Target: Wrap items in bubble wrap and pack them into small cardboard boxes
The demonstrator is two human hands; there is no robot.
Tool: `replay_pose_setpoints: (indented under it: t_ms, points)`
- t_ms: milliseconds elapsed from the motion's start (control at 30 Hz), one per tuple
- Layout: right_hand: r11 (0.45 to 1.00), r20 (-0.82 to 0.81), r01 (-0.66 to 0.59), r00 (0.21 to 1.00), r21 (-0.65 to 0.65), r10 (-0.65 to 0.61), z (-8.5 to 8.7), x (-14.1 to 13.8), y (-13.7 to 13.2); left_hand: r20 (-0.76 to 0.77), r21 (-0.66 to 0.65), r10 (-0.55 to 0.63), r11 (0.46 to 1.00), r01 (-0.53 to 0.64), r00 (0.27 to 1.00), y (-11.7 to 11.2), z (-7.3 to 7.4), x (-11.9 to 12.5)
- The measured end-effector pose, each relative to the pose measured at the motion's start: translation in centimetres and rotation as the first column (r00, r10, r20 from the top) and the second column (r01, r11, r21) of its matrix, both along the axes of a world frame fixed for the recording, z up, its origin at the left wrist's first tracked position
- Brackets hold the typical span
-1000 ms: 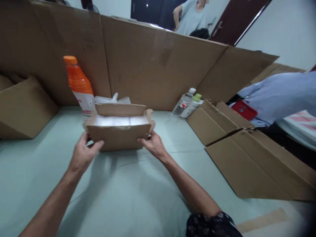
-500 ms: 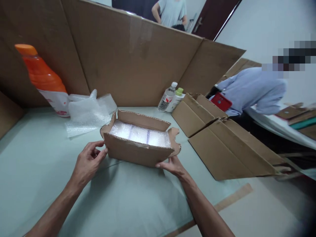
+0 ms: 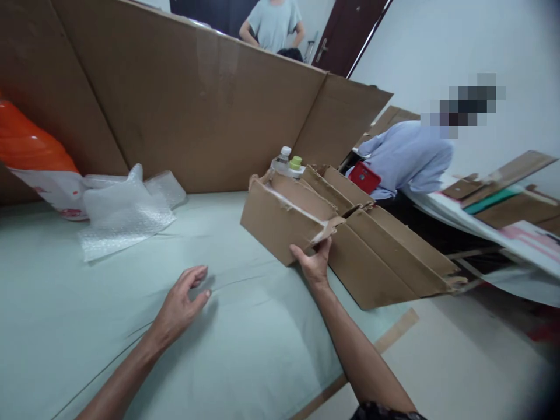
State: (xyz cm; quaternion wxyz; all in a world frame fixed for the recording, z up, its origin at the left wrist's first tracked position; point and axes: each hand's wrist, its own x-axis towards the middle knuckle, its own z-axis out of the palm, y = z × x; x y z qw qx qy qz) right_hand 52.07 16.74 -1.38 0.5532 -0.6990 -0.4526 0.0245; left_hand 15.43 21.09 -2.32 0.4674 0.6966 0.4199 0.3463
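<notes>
My right hand (image 3: pixel 314 261) grips the near right corner of an open cardboard box (image 3: pixel 280 224), thumb on its front face and fingers at the end flap. The box stands tilted in the view, close against other cardboard boxes (image 3: pixel 385 251) on the right. A strip of bubble wrap (image 3: pixel 301 211) shows inside it; the rest of its contents is hidden behind the front wall. Apart from the box, my left hand (image 3: pixel 184 300) hovers low over the pale green cloth (image 3: pixel 227 344), fingers curved and spread, holding nothing.
Bubble wrap sheets (image 3: pixel 126 213) lie at the left beside a large orange bottle (image 3: pixel 39 157). A clear bottle (image 3: pixel 282 158) and a green-capped bottle (image 3: pixel 296 166) stand behind the box. Cardboard panels (image 3: pixel 196 111) wall the back. A person in blue (image 3: pixel 402 154) bends at the right.
The box has moved right and turned, coming up against the other boxes with my right hand on it. My left hand has come off the box. The view has shifted rightward.
</notes>
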Motion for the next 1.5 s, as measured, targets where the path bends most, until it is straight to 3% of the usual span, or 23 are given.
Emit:
replay_pose_setpoints:
  t_ms: [100,233,300,467,533,633,700,767,833,933,1000,1267,1367,1500]
  points:
    - [0.989,0.055,0.135,0.989,0.067,-0.139,0.3,2.5,2.6,-0.072,0.069,-0.033,0.997,0.038,0.997,-0.8,-1.3,-1.6]
    - [0.968,0.183,0.250,0.951,0.015,-0.249,0.4,3.9,4.1,-0.087,0.069,-0.035,0.997,0.041,0.996,-1.6,-1.6,-3.2]
    - [0.962,0.199,0.274,0.942,0.001,-0.269,0.2,3.6,3.8,-0.089,0.060,-0.015,0.998,0.020,0.996,-1.9,-1.5,-3.4]
    - [0.974,0.060,0.227,0.972,0.016,-0.227,-1.0,0.5,0.8,-0.075,0.053,-0.017,0.998,0.021,0.997,-1.9,-1.6,-3.3]
    - [0.976,0.140,0.217,0.966,0.023,-0.218,-0.4,-1.0,-0.4,-0.076,0.066,-0.027,0.997,0.032,0.997,-1.9,-1.5,-3.3]
    - [0.975,0.436,0.216,0.874,0.046,-0.214,3.2,-2.1,-1.1,-0.067,0.080,-0.015,0.997,0.021,0.998,-2.0,-1.4,-3.3]
    - [0.967,0.598,0.254,0.772,0.020,-0.215,6.8,-1.9,-0.4,-0.060,0.093,-0.002,0.996,0.007,0.998,-2.2,-1.4,-3.2]
    - [0.947,0.695,0.306,0.702,-0.092,-0.159,10.5,-1.0,1.2,-0.061,0.114,-0.001,0.993,0.008,0.998,-2.2,-1.5,-3.2]
    - [0.876,0.736,0.378,0.676,-0.298,-0.042,13.5,0.0,3.0,-0.059,0.141,-0.005,0.990,0.013,0.998,-2.2,-1.7,-3.2]
    - [0.688,0.721,0.474,0.685,-0.550,0.104,15.9,1.0,5.4,-0.053,0.167,-0.006,0.986,0.014,0.999,-2.1,-2.0,-3.2]
    - [0.635,0.721,0.500,0.679,-0.589,0.134,16.2,1.0,6.1,-0.053,0.170,-0.011,0.985,0.019,0.999,-2.1,-2.1,-3.2]
    - [0.606,0.781,0.585,0.616,-0.538,0.099,16.0,-0.8,5.6,-0.032,0.169,-0.021,0.985,0.027,0.999,-2.4,-1.7,-3.1]
    - [0.627,0.794,0.563,0.589,-0.539,0.153,15.8,-0.3,5.9,-0.022,0.145,-0.025,0.989,0.028,0.999,-2.7,-1.5,-2.8]
    - [0.704,0.811,0.500,0.554,-0.503,0.186,15.1,1.4,6.3,-0.001,0.146,-0.019,0.989,0.019,1.000,-2.7,-1.7,-2.5]
